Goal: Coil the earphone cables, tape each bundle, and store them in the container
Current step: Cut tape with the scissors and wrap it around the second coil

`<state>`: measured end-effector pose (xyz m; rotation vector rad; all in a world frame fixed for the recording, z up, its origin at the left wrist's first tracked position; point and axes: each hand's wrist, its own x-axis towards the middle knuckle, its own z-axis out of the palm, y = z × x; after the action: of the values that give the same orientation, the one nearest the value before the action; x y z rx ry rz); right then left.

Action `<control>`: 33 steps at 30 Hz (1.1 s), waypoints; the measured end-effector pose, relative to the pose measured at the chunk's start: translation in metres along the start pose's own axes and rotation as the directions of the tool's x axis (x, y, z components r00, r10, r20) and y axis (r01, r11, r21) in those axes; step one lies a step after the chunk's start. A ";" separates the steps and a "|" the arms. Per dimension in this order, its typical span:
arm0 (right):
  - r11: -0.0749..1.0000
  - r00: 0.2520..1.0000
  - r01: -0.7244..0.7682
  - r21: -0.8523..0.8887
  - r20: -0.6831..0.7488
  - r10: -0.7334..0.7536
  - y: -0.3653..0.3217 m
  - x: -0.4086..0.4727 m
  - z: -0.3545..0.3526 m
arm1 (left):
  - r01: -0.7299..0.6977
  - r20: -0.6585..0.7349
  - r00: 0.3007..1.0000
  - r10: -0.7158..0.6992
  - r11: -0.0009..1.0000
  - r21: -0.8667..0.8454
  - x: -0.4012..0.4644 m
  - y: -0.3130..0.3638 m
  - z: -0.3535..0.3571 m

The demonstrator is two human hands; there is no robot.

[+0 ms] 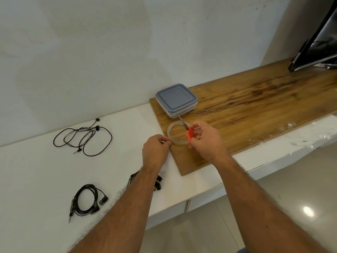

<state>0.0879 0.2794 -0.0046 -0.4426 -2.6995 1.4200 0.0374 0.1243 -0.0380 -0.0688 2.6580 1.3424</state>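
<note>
My right hand [207, 141] grips small orange-handled scissors [190, 135], blades pointing up-left over the clear tape roll [176, 141] on the wooden board [255, 106]. My left hand [156, 152] pinches what looks like the tape's free end just left of the roll. A closed container with a grey-blue lid [176, 99] stands behind the roll. One loose black earphone cable [85, 139] lies uncoiled at the left. A coiled black earphone [87, 200] lies near the front. A third bundle [157, 183] is mostly hidden under my left forearm.
The white counter [45, 170] ends at its front edge, with tiled floor [273, 207] below right. A dark screen [317, 42] leans at the far right end of the board. A bare wall rises behind the counter.
</note>
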 end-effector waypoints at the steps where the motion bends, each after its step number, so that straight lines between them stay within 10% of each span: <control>1: 0.999 1.000 0.014 -0.052 -0.011 -0.014 0.000 0.001 0.001 | -0.005 0.005 1.000 0.005 1.000 -0.005 0.000 0.000 -0.001; 11: 0.882 0.998 0.065 -0.467 0.040 -0.053 -0.006 0.002 0.006 | -0.046 0.033 0.998 0.044 0.997 0.060 -0.005 0.000 -0.014; 33: 0.943 0.993 -0.076 -0.323 0.057 0.100 -0.012 -0.018 0.018 | 0.140 0.037 0.989 -0.143 0.987 0.082 -0.047 -0.009 -0.060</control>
<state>0.0990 0.2536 -0.0036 -0.5455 -3.0170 1.0305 0.0773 0.0687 -0.0024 -0.2120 2.6122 1.1810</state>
